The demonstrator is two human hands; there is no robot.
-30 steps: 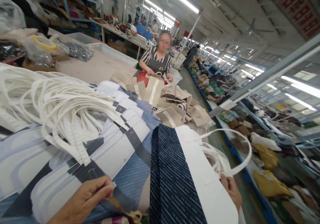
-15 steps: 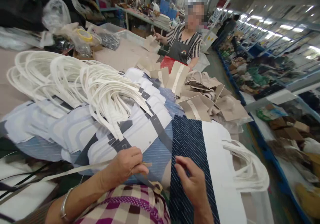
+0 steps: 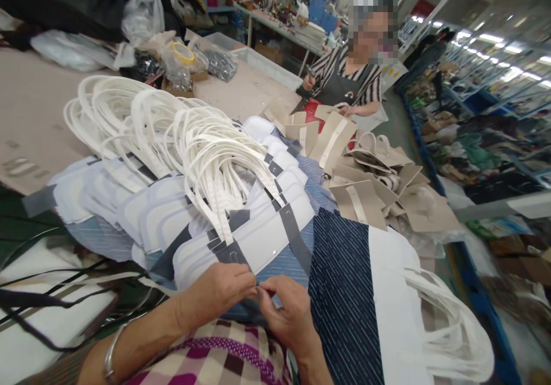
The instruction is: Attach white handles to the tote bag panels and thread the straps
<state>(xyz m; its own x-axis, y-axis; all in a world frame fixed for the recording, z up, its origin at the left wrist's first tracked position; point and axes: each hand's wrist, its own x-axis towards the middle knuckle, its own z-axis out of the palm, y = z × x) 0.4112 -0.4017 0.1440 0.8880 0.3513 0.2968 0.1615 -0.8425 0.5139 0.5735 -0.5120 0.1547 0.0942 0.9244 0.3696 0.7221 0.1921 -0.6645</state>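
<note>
My left hand (image 3: 230, 284) is closed in a pinch on a narrow cream strip (image 3: 157, 286), which trails off to the left behind my wrist. Against its fingertips, my right hand (image 3: 286, 304) pinches too, apparently at the strip's end; the fingers mostly hide that spot. Just beyond my hands lies a white bag panel (image 3: 258, 238) with dark grey tabs, on blue striped fabric (image 3: 275, 267). White looped handles (image 3: 215, 161) are heaped over a row of similar panels. To the right of my right hand is dark navy striped fabric (image 3: 344, 293) joined to a white panel (image 3: 394, 293).
White handles (image 3: 460, 322) hang at the far right. Beige bag pieces (image 3: 357, 201) are piled beyond the navy fabric. Across the table, a co-worker (image 3: 357, 81) handles beige pieces. Plastic bags and a yellow tape roll (image 3: 183, 53) lie at the back left. Black straps (image 3: 38, 299) lie at lower left.
My right hand has moved left from over the navy fabric to meet my left hand, and its fingers have closed. The view has shifted, so the table's contents appear farther right.
</note>
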